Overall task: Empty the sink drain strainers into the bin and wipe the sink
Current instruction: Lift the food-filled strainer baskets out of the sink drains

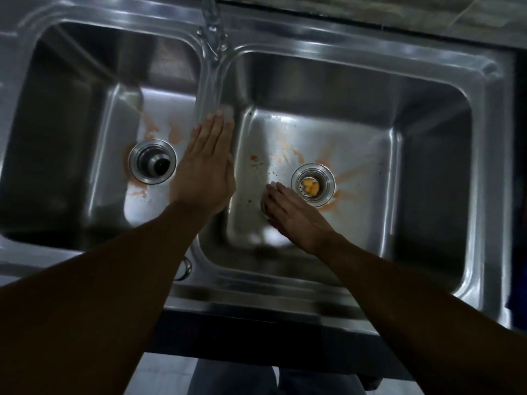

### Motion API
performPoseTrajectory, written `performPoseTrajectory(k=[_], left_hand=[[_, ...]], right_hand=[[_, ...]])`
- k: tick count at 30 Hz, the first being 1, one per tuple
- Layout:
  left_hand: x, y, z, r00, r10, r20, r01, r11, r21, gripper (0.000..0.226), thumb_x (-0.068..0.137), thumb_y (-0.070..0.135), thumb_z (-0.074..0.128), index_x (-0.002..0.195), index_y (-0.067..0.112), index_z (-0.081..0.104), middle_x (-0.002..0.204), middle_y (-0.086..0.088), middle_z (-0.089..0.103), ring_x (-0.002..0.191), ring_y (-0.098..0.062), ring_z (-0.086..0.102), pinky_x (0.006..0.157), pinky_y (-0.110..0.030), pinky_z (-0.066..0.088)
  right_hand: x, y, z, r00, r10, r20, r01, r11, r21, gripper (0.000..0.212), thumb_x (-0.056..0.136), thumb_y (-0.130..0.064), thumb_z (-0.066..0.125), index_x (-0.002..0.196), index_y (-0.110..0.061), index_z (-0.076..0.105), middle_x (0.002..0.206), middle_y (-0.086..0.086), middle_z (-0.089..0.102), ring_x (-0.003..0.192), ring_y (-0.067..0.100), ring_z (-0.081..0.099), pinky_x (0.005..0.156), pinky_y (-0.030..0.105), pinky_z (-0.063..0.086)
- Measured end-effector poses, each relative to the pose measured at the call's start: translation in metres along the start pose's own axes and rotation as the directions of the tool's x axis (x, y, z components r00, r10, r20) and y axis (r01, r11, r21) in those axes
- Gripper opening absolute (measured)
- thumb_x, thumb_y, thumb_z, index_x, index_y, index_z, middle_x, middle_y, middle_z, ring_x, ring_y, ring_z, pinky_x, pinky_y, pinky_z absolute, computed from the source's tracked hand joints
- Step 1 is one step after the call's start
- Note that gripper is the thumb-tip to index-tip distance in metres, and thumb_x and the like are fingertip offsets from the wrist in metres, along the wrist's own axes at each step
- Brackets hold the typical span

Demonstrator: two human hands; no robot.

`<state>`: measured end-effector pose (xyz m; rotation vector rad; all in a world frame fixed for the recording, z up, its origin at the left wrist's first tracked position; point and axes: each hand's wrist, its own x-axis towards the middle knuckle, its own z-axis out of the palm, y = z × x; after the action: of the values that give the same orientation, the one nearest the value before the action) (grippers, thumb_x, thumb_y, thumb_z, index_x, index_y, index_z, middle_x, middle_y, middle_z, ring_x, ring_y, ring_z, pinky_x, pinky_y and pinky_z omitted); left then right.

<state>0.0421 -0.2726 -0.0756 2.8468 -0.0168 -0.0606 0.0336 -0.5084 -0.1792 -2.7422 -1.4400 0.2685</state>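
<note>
stained steel double sink [370,41], dim room

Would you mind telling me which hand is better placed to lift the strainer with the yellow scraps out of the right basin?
Right, I think. The right hand lies inside that basin, reaching just beside the strainer; the left hand is held flat over the divider between the basins, farther off.
</note>
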Motion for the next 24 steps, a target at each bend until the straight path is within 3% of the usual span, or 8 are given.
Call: performPoseTrajectory(k=[7, 10, 12, 14, 15, 18, 21, 24], left_hand=[[-0.001, -0.003, -0.003, 1.000, 0.006, -0.004, -0.006, 1.000, -0.012, 0.057, 0.104, 0.017, 0.034, 0.158, 0.003, 0.019, 0.167, -0.016, 0.015, 0.157, -0.027, 0.009, 0.129, -0.044, 0.010], [-0.002, -0.002, -0.002, 1.000, 0.000, 0.000, 0.000, 1.000, -0.029, 0.057, 0.104, 0.016, 0.034, 0.158, 0.003, 0.020, 0.167, -0.016, 0.016, 0.157, -0.027, 0.009, 0.129, -0.045, 0.011], [-0.001, -0.002, -0.002, 1.000, 0.003, 0.005, -0.003, 1.000, -0.023, 0.057, 0.104, 0.017, 0.032, 0.158, 0.003, 0.020, 0.167, -0.016, 0.016, 0.157, -0.027, 0.008, 0.129, -0.045, 0.010], [-0.001, -0.001, -0.002, 1.000, 0.007, 0.011, -0.007, 1.000, -0.012, 0.058, 0.103, 0.020, 0.029, 0.158, 0.004, 0.019, 0.167, -0.016, 0.015, 0.157, -0.027, 0.007, 0.129, -0.044, 0.009], [-0.001, -0.001, -0.002, 1.000, 0.006, 0.013, -0.006, 1.000, -0.009, 0.058, 0.103, 0.021, 0.028, 0.158, 0.004, 0.019, 0.167, -0.016, 0.015, 0.157, -0.026, 0.007, 0.129, -0.044, 0.008], [-0.002, -0.001, -0.001, 1.000, 0.005, 0.017, -0.005, 1.000, -0.007, 0.059, 0.102, 0.022, 0.028, 0.158, 0.005, 0.019, 0.167, -0.016, 0.014, 0.157, -0.026, 0.006, 0.129, -0.043, 0.008], [-0.001, -0.001, -0.001, 1.000, 0.006, -0.005, -0.006, 1.000, -0.014, 0.059, 0.102, 0.023, 0.027, 0.157, 0.004, 0.022, 0.167, -0.017, 0.017, 0.157, -0.028, 0.009, 0.129, -0.044, 0.008], [0.000, -0.001, -0.001, 1.000, 0.009, -0.007, -0.009, 1.000, -0.019, 0.059, 0.102, 0.025, 0.023, 0.157, 0.004, 0.023, 0.166, -0.017, 0.017, 0.157, -0.028, 0.009, 0.129, -0.044, 0.009]], right_hand=[[0.005, -0.002, -0.005, 0.996, 0.081, -0.031, -0.070, 0.963, 0.260, 0.057, 0.091, -0.020, 0.071, 0.141, -0.001, 0.052, 0.152, 0.021, 0.043, 0.142, 0.040, 0.039, 0.115, 0.048, 0.038], [0.004, 0.001, -0.008, 0.978, 0.173, -0.118, -0.113, 0.908, 0.403, 0.044, 0.095, -0.023, 0.066, 0.133, -0.002, 0.060, 0.147, 0.018, 0.050, 0.138, 0.034, 0.045, 0.115, 0.045, 0.038], [0.003, 0.006, -0.011, 0.900, 0.406, -0.161, -0.272, 0.809, 0.521, 0.031, 0.099, -0.014, 0.058, 0.128, -0.006, 0.065, 0.140, 0.013, 0.058, 0.132, 0.029, 0.051, 0.113, 0.040, 0.038], [-0.002, 0.016, -0.012, 0.755, 0.651, -0.077, -0.486, 0.635, 0.601, 0.032, 0.095, -0.009, 0.051, 0.123, -0.009, 0.067, 0.128, 0.012, 0.065, 0.121, 0.031, 0.057, 0.106, 0.036, 0.043], [-0.005, 0.022, -0.012, 0.717, 0.697, -0.002, -0.566, 0.585, 0.581, 0.035, 0.092, -0.010, 0.050, 0.122, -0.009, 0.067, 0.124, 0.013, 0.067, 0.116, 0.032, 0.059, 0.102, 0.036, 0.046], [-0.016, 0.035, -0.007, 0.777, 0.597, 0.201, -0.618, 0.660, 0.427, 0.032, 0.091, -0.016, 0.051, 0.118, -0.010, 0.069, 0.114, 0.013, 0.070, 0.105, 0.030, 0.064, 0.096, 0.040, 0.052], [-0.019, 0.038, -0.006, 0.823, 0.522, 0.221, -0.567, 0.741, 0.361, 0.025, 0.094, -0.019, 0.053, 0.110, -0.008, 0.069, 0.107, 0.013, 0.071, 0.099, 0.030, 0.065, 0.091, 0.041, 0.052], [-0.011, 0.040, -0.009, 0.812, 0.543, 0.215, -0.584, 0.743, 0.327, 0.027, 0.092, -0.021, 0.054, 0.112, -0.010, 0.069, 0.108, 0.013, 0.072, 0.098, 0.031, 0.066, 0.091, 0.040, 0.053]])
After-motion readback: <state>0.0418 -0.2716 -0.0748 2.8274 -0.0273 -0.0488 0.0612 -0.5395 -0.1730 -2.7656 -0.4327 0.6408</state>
